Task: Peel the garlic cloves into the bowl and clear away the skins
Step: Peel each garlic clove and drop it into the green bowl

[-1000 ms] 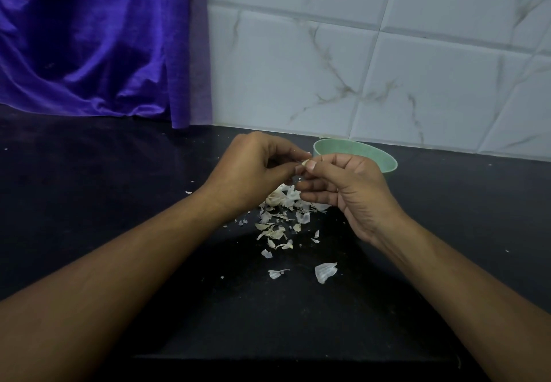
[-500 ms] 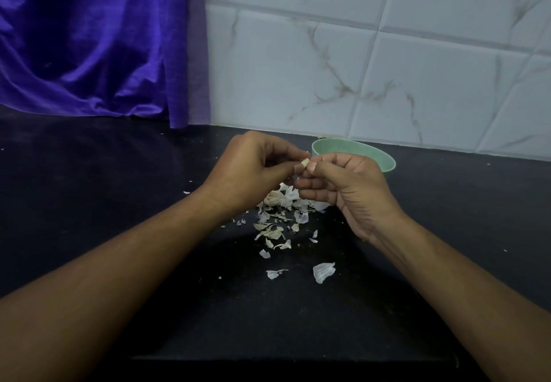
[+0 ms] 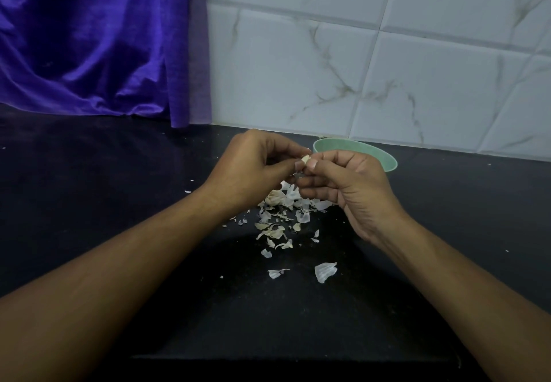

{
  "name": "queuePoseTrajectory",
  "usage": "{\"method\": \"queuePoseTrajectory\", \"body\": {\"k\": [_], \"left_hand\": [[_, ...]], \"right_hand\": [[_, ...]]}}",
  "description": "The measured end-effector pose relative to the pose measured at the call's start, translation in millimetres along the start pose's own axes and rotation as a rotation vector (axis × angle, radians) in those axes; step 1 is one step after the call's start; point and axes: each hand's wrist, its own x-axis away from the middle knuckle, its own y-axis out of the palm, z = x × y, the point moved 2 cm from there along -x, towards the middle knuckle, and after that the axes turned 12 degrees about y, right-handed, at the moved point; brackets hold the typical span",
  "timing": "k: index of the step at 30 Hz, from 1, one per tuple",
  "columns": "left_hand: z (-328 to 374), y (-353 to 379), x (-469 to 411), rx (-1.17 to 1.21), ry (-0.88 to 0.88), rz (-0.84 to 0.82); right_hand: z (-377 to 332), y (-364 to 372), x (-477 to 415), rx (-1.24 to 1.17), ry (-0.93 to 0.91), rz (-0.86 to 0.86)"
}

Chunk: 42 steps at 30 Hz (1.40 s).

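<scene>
1. Left hand (image 3: 253,170) & right hand (image 3: 348,182) are pinched together on one garlic clove (image 3: 305,159), held above the skins (image 3: 280,220), just in front of the green bowl (image 3: 384,158).
2. Clove is gripped by fingertips of both; skin seemingly being picked off w/ a thumbnail.
3. To do it well: clove should be steadied by the left hand, skin lifted from the tip end, flakes dropped onto the pile on the desk (image 3: 89,203), not into the bowl.
4. Bowl contents can't be seen.
5. No brands, labels or writing visible.
</scene>
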Motion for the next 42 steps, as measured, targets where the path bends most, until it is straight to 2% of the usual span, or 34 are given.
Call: {"method": "queuePoseTrajectory", "body": {"k": [15,42], "left_hand": [[1.9,-0.8,-1.3,0.106,-0.04,-0.012],[-2.3,3.4,-0.5,0.206,-0.081,-0.015]], "right_hand": [[-2.2,-1.7,-0.2,0.072,-0.105,-0.009],[-3.6,-0.5,1.8,0.088,-0.135,-0.002]]}}
